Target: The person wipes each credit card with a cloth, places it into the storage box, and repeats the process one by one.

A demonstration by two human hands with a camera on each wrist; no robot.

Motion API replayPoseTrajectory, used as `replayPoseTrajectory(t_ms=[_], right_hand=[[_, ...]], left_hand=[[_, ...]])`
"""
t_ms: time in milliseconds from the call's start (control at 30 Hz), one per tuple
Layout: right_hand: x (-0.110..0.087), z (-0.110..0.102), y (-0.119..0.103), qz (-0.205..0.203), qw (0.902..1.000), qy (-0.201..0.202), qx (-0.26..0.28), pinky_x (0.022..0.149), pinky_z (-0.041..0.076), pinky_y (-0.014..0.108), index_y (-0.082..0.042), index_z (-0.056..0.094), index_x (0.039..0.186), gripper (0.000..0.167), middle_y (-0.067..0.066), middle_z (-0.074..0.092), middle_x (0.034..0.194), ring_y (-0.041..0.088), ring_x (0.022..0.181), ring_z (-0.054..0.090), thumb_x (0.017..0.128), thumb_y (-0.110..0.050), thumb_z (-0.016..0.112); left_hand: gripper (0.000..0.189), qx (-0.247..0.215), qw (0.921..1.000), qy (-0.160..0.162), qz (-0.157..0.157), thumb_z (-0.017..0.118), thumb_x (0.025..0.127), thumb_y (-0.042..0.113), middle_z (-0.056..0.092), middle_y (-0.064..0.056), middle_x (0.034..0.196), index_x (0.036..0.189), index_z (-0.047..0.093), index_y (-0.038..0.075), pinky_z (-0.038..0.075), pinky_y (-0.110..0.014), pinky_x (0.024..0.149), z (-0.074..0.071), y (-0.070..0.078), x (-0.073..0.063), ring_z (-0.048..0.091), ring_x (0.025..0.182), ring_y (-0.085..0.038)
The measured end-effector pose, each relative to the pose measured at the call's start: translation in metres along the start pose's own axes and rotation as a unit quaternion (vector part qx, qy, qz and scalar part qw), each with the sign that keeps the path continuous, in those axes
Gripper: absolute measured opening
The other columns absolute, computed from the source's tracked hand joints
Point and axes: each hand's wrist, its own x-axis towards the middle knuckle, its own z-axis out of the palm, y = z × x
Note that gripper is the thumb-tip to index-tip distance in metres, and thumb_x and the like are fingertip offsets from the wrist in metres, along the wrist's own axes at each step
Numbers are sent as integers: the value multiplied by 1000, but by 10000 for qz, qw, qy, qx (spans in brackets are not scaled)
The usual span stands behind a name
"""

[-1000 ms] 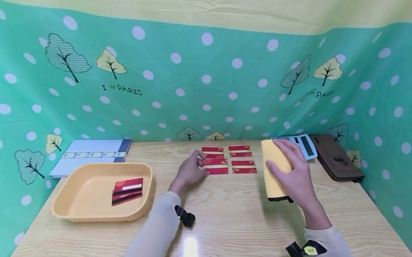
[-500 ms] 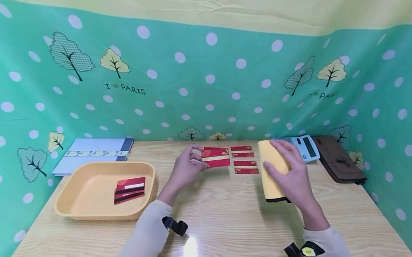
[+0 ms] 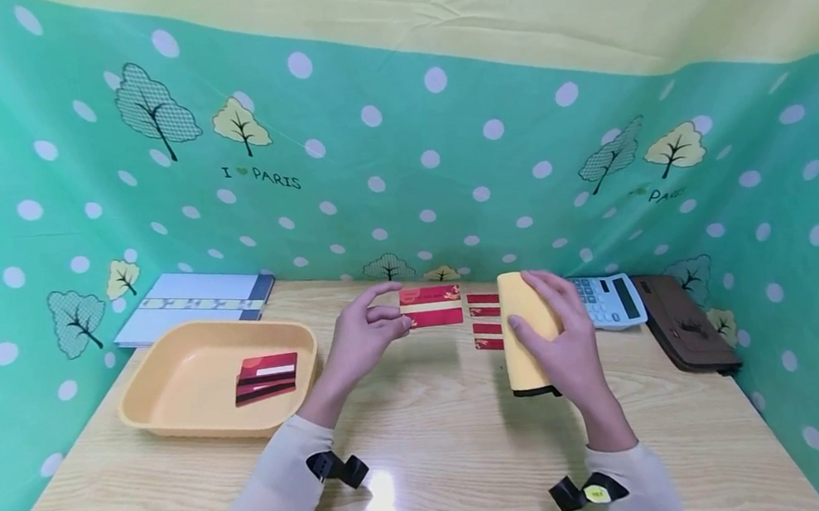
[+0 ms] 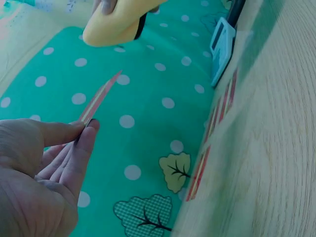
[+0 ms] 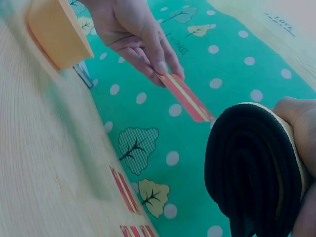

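Note:
My left hand pinches a red card with a pale stripe between thumb and fingers, raised above the table. In the left wrist view the card shows nearly edge-on, tilted upward. My right hand grips a folded yellow cloth with black edging, held upright to the right of the card and apart from it. Dark layered folds of the cloth face the right wrist camera. Red cards lie on the table behind, partly covered by the cloth.
An orange-yellow tray on the left holds red cards with black stripes. Behind it lies a pale blue book. A light blue calculator and a brown case lie at the right. A polka-dot curtain encloses the table.
My left hand has lifted red card from the left column, where no cards now show. My right hand and the cloth have shifted slightly left, now partly covering the right column.

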Motion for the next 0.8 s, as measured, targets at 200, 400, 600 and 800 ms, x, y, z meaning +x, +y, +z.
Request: replayPoseTrajectory(t_ms=[200, 400, 600, 800], right_hand=[[-1, 4, -1, -130, 9999, -67, -33, 85, 44, 23, -24, 59, 146, 60, -1, 49, 152, 16, 128, 45, 91, -11, 78], [-3, 5, 1, -194, 9997, -113, 49, 86, 44, 17, -24, 60, 146, 60, 0, 50, 151, 16, 128, 46, 91, -10, 79], [-3, 12, 1, -292, 9993, -232, 44, 80, 47, 17, -24, 60, 146, 60, 0, 50, 151, 13, 117, 48, 90, -10, 79], [-5, 19, 2, -601, 9978, -271, -41, 87, 47, 11, -21, 61, 145, 63, 4, 52, 150, 19, 127, 52, 87, -6, 81]], left_hand=[[51, 53, 10000, -45, -12, 75, 92, 6, 79, -13, 107, 139, 63, 22, 66, -34, 89, 0, 3, -1, 79, 92, -20], [52, -99, 9999, -77, 64, 73, 93, 3, 78, -18, 111, 142, 61, 17, 66, -34, 88, -2, 7, -3, 79, 93, -22], [51, -177, 9996, -211, 97, 72, 93, 1, 77, -19, 110, 141, 62, 18, 66, -34, 87, 3, 12, -5, 79, 92, -22], [50, -304, 9992, -227, 94, 71, 93, -1, 78, -18, 107, 138, 64, 19, 67, -34, 87, 9, 14, -8, 79, 93, -23]])
